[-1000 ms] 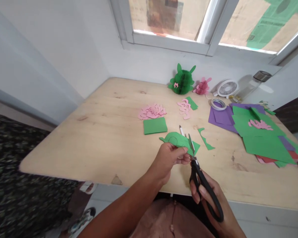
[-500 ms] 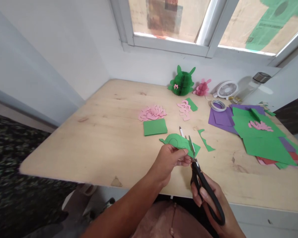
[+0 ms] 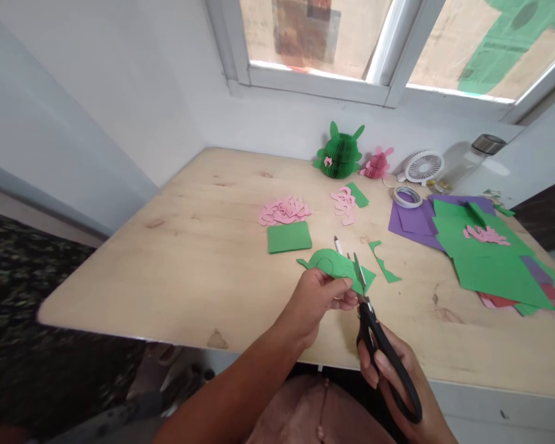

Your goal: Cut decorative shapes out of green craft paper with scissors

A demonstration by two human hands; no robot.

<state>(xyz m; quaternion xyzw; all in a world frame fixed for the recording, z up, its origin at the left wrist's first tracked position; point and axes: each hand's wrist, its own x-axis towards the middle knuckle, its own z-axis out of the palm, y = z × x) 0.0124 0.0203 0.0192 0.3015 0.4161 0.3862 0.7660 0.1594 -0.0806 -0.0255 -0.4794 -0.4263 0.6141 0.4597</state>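
Pinched in my left hand (image 3: 326,296) is a piece of green paper (image 3: 330,262) with a curved outline drawn on it and a rounded upper edge. My right hand (image 3: 393,364) grips black-handled scissors (image 3: 374,324), their blades around the paper's right part. A white pen (image 3: 337,245) lies just behind the paper. To the right is a thin curved green offcut (image 3: 383,262). A folded green paper rectangle (image 3: 289,237) lies to the left, in front of a heap of pink paper cutouts (image 3: 284,210).
A green honeycomb paper figure (image 3: 340,154), a smaller pink one (image 3: 377,165), a white fan (image 3: 424,166) and a glass bottle (image 3: 469,163) line the wall. Tape (image 3: 407,197) rests on purple paper (image 3: 414,223). Green sheets (image 3: 499,271) are stacked at the right of the wooden table (image 3: 166,271).
The scissors and my right hand have shifted very slightly right and down. My left hand keeps its hold on the green paper in nearly the same place.
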